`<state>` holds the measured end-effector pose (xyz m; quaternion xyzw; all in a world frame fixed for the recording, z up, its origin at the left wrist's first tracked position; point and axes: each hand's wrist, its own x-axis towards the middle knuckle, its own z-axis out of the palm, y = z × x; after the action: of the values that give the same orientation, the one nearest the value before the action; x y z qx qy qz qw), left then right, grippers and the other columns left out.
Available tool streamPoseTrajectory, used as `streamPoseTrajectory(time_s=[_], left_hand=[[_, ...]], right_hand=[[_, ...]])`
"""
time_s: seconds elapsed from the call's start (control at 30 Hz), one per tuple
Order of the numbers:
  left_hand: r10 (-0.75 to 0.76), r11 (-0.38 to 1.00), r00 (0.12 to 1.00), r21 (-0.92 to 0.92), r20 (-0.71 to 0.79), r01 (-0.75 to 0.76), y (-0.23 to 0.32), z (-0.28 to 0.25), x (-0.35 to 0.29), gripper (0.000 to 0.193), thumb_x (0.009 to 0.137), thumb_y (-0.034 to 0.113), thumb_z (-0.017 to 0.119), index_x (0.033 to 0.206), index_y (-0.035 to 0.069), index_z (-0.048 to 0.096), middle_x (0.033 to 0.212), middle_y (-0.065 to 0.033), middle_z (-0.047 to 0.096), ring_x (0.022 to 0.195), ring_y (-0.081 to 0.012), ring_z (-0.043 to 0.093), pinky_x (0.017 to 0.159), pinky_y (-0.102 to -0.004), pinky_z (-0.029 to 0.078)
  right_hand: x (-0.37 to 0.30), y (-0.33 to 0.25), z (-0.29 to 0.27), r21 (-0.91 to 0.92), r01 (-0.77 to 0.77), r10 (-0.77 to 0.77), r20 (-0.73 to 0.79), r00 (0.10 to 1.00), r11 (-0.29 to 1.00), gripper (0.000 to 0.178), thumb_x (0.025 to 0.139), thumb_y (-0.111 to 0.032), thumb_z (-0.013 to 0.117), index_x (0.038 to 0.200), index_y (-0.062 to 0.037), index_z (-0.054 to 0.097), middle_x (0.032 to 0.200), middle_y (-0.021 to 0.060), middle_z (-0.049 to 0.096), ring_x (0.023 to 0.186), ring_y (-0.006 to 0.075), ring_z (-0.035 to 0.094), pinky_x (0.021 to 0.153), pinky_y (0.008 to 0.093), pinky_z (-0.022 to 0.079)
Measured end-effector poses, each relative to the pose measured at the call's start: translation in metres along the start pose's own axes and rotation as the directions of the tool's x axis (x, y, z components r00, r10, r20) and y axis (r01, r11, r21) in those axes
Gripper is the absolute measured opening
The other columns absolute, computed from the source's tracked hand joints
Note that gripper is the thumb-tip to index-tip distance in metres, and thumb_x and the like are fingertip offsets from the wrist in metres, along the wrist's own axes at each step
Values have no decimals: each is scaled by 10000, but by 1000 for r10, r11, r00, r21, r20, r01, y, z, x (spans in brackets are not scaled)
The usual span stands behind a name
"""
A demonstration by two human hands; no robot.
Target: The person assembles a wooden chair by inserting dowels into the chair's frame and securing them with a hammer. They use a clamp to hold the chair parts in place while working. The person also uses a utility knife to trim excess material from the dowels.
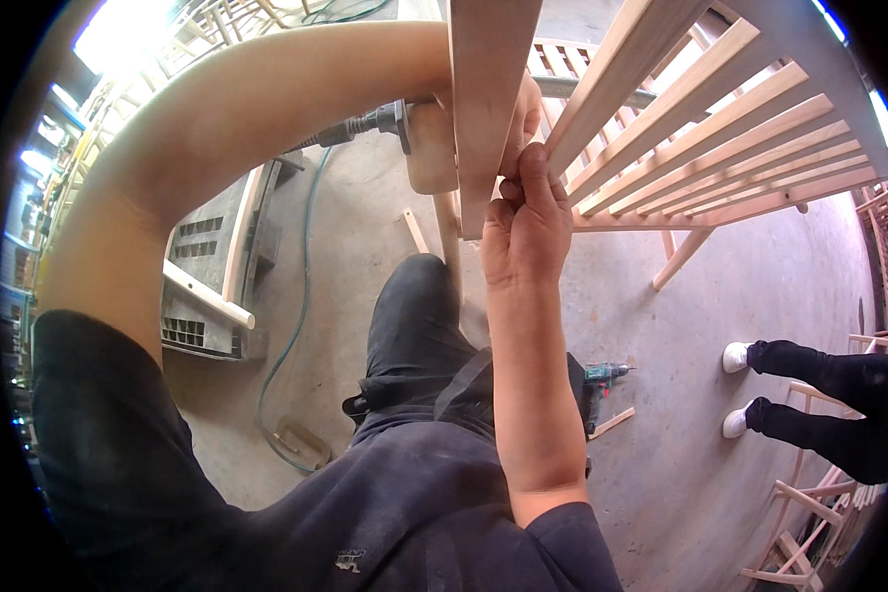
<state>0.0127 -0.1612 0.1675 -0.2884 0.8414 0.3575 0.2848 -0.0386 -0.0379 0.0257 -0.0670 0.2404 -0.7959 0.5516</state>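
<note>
A pale wooden slatted frame [681,148], like a chair or bench part, stands in front of me. Its broad upright board [488,109] comes close to the camera. My left hand [526,113] reaches round behind this board; only some curled fingers show at its right edge, close to the right hand's. My right hand [530,222] is closed in a pinch at the board's right edge, fingertips against the wood. What lies between the fingers of either hand is too hidden to make out.
A hose-fitted tool [395,123] sits left of the board. A cordless drill [604,372] and a wood strip [614,423] lie on the floor at right. A dark pallet [212,237] carries wooden rods at left, near a thin hose [309,227]. Another person's legs [809,370] stand at right.
</note>
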Motion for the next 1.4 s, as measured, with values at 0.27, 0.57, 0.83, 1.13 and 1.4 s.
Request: streamPoseTrajectory(time_s=[0.27,0.57,0.83,1.13,1.4], left_hand=[[-26,991,999,126,-45,32,25,10,-29,180,792,200,757,738,36,704,641,-8,628,575,-104,569,531,-293,443],[73,971,991,235,-110,-45,37,20,-39,192,782,217,774,750,40,708,648,-7,632,583,-100,578,536,-294,450],[17,1000,1000,7,-16,-17,12,10,-15,231,824,229,759,756,21,686,660,-19,635,595,-112,580,547,-305,453],[-11,984,998,178,-70,23,25,4,-17,257,835,259,752,828,5,707,702,-21,644,655,-124,594,589,-305,467],[180,974,456,93,-872,-206,-75,46,-66,233,939,212,651,973,-7,722,885,-53,698,774,-134,654,676,-299,525]], right_hand=[[-12,6,6,-14,109,-109,-3,994,994,163,997,-181,681,965,-24,716,786,4,669,581,22,514,450,181,318],[-1,2,0,39,5,-4,-22,1000,999,168,1012,-179,654,1018,-17,699,828,6,666,614,39,518,458,172,333],[-12,10,0,-48,151,-149,37,988,987,191,1003,-179,674,1033,7,703,849,16,683,634,39,537,504,175,336],[-5,3,-2,-57,67,-69,-35,997,996,164,1006,-184,666,1029,-26,704,858,8,687,671,54,578,494,187,350],[-17,8,4,-289,242,-240,43,970,926,191,995,-210,684,1039,-26,708,903,13,712,696,45,597,508,194,351]])
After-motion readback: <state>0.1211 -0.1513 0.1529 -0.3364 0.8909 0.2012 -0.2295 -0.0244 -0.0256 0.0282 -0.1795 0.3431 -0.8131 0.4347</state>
